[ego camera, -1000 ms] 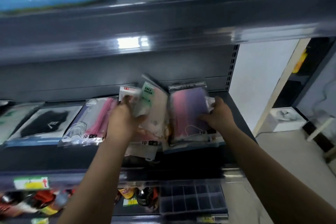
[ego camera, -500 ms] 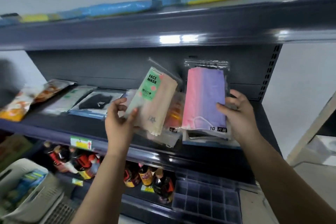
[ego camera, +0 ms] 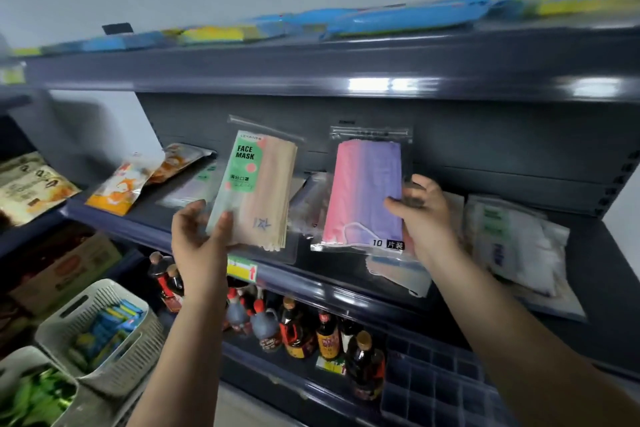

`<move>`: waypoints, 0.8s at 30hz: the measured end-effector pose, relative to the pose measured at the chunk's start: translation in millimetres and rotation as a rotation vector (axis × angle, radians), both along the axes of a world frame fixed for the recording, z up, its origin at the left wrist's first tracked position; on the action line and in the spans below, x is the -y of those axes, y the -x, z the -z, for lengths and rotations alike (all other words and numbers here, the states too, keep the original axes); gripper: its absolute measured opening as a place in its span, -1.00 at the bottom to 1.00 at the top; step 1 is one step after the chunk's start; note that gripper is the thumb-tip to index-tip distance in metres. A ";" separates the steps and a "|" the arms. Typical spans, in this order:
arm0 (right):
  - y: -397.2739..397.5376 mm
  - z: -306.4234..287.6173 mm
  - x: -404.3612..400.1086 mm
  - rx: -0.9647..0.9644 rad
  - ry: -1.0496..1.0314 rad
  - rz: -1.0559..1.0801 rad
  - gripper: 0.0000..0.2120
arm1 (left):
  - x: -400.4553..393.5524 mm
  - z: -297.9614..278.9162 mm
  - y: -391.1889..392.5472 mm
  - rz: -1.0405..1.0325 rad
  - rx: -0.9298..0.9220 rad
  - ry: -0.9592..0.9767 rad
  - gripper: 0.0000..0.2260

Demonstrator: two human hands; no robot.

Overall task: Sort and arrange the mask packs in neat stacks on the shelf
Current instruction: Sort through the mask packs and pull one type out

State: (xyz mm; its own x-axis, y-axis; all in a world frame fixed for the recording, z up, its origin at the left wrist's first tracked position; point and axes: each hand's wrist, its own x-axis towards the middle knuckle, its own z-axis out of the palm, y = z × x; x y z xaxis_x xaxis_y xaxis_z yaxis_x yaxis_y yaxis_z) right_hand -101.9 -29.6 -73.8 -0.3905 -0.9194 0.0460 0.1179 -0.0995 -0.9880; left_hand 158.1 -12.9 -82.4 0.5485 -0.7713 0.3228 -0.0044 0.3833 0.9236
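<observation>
Between our hands: two packs held upright over the shelf [ego camera: 346,291]. Left hand [ego camera: 199,239] pinches the beige pack [ego camera: 263,198]; right hand [ego camera: 424,215] grips the pink-purple pack [ego camera: 363,194]. Step, we judge: sorting. Next: lay each on matching stack. Room: bare shelf beyond left hand; white packs [ego camera: 519,239] crowd right.

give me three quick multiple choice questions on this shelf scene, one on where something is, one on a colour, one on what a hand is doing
1. Where do the sauce bottles stand?
A. on the top shelf
B. on the shelf below the mask packs
C. in the basket

2. What colours has the pack in the right hand?
A. pink and purple
B. black and white
C. all yellow

3. What is the left hand doing?
A. hanging idle
B. pressing flat on the shelf
C. gripping the Face Mask pack

Key: 1 B, bottles sit under the mask shelf; 2 A, pink fades into purple; 3 C, thumb and fingers clasp its lower corner.
</observation>
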 end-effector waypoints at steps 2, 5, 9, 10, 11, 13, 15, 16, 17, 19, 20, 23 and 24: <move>-18.9 2.1 13.4 -0.021 -0.032 0.013 -0.40 | 12.1 1.2 -19.9 -0.005 -0.009 -0.020 -0.76; -44.8 6.2 32.9 -0.120 -0.060 0.047 -0.39 | 29.8 3.4 -43.0 0.021 -0.025 -0.021 -0.77; -74.5 12.3 56.9 -0.252 -0.108 0.097 -0.35 | 58.2 11.5 -78.0 0.064 -0.028 -0.066 -0.79; -80.4 12.7 62.0 -0.323 -0.133 0.108 -0.36 | 66.0 14.0 -86.6 0.067 -0.020 -0.086 -0.78; -85.6 13.2 67.4 -0.404 -0.158 0.120 -0.39 | 73.0 15.8 -93.9 0.070 -0.021 -0.105 -0.77; -94.6 13.5 77.9 -0.593 -0.222 0.147 -0.45 | 85.7 17.8 -105.2 0.085 -0.048 -0.124 -0.77; -103.7 14.0 86.4 -0.790 -0.330 0.157 -0.39 | 98.1 20.0 -113.4 0.109 -0.075 -0.114 -0.76; -110.0 12.7 88.4 -0.861 -0.385 0.139 -0.34 | 103.5 20.7 -117.1 0.123 -0.085 -0.108 -0.74; -116.6 11.1 89.9 -0.924 -0.424 0.120 -0.30 | 108.3 21.2 -120.5 0.133 -0.094 -0.104 -0.74; -129.2 8.6 91.8 -1.089 -0.482 0.115 -0.28 | 116.9 22.6 -127.3 0.157 -0.110 -0.109 -0.74; -135.1 7.2 92.4 -1.198 -0.516 0.107 -0.28 | 120.9 23.4 -130.7 0.168 -0.113 -0.109 -0.74; -150.7 9.2 95.9 -1.502 -0.594 -0.031 -0.33 | 130.4 27.9 -141.3 0.189 -0.105 -0.107 -0.78; -155.8 13.4 97.0 -1.547 -0.577 -0.089 -0.34 | 132.4 29.1 -144.1 0.195 -0.107 -0.103 -0.78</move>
